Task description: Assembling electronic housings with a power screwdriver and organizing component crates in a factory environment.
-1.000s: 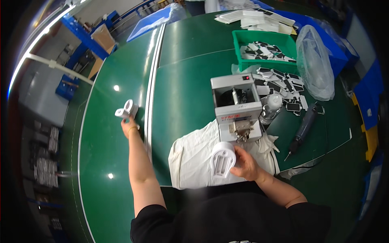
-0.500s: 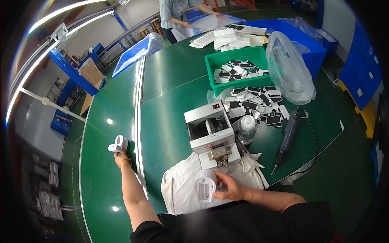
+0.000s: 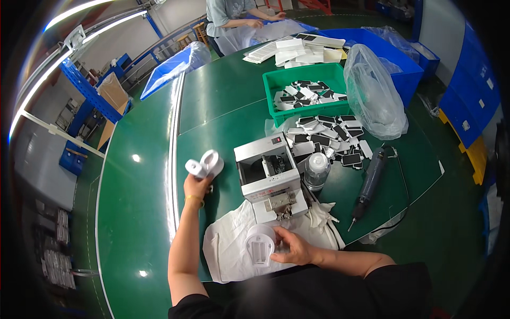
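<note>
My left hand is closed round a white plastic piece with rounded, hollow ends, above the green table left of a grey machine. Its exact kind cannot be made out. My right hand grips the edge of a white plastic housing, round at one end, with a slotted compartment facing up. That housing is over a white cloth at the table's near edge. Just beyond the cloth stands the grey box-shaped machine, open-topped, with a metal mechanism at its front.
A clear bottle stands right of the machine. Farther right lies an electric screwdriver with its cable. Small black-and-white parts are piled before a green bin of similar ones. A plastic bag stands beside it. Another person works at the far side.
My left hand has carried its white piece rightward and slightly away from me, over the table seam toward the machine. My right hand keeps its hold on the housing. The view has shifted slightly.
</note>
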